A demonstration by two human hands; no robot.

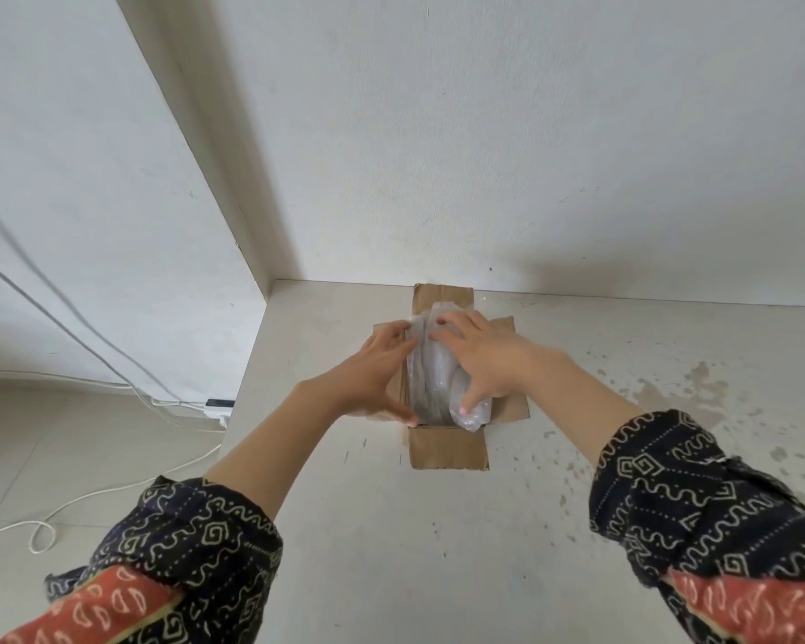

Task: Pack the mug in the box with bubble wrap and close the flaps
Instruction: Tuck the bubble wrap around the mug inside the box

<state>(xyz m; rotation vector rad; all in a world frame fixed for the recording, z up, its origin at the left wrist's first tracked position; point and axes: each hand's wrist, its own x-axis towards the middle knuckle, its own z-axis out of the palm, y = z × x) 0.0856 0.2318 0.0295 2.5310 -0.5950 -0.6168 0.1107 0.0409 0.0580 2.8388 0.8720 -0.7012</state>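
While our left hand (pixel 376 370) braced the cardboard box (pixel 448 450), flaps open, our right hand (pixel 482 360) pressed the bubble wrap (pixel 431 364) inside; we read no markings.

Dark patterned sleeves (pixel 698 495), red-orange cuffs (pixel 754 611)

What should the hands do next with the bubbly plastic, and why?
Probably push the bubble wrap further down into the box. It bulges above the opening and spills over the near right corner, where the right hand presses it. The left hand steadies the side. The flaps lie open.
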